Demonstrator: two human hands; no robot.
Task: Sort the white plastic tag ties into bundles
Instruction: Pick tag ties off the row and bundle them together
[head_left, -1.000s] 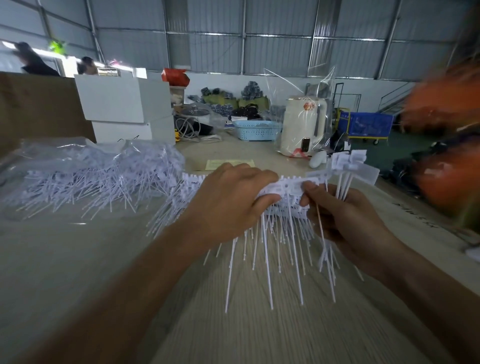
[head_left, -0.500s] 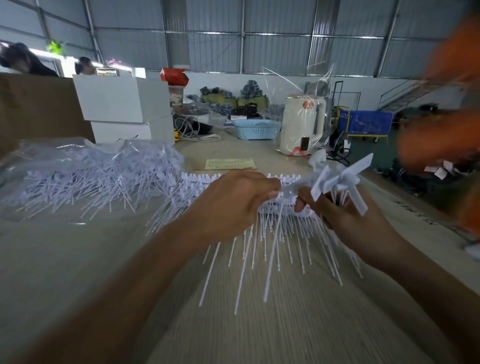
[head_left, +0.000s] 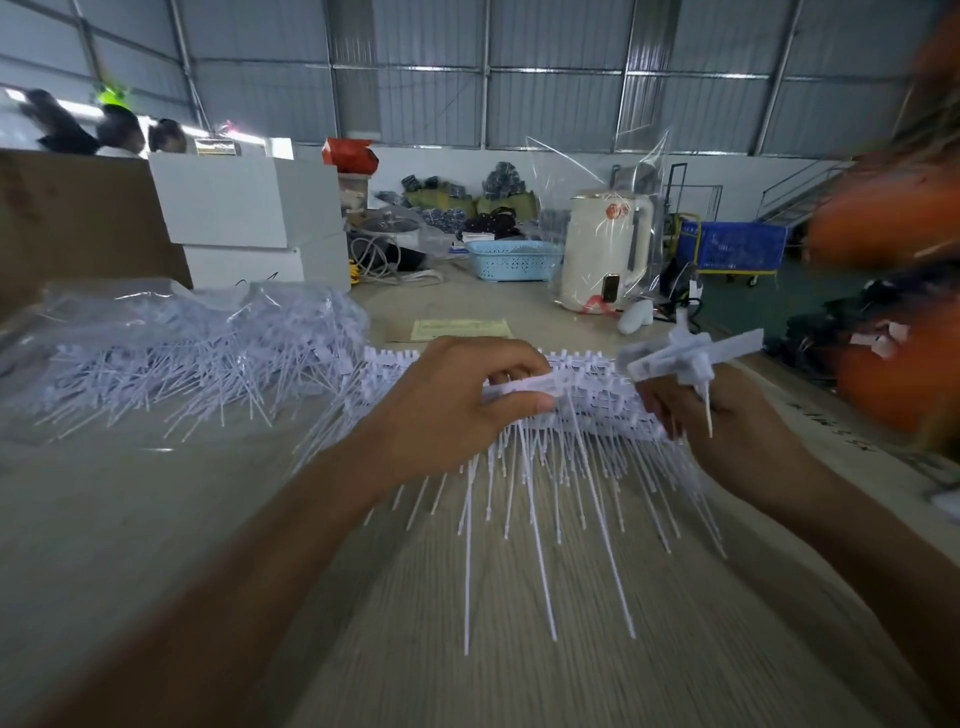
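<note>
Left hand (head_left: 457, 410) pinches a flat white tag tie (head_left: 524, 387) over the spiky row (head_left: 571, 421) (thin stiff tails fanning across the wood-grain bench (head_left: 156, 519)); right hand (head_left: 727, 436) grips a small bundle (head_left: 691, 356).

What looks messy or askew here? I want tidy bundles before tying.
The ties in the right hand splay crosswise, heads fanned in different directions rather than stacked. The row under the left hand lies roughly parallel; the bagged heap is jumbled.
</note>
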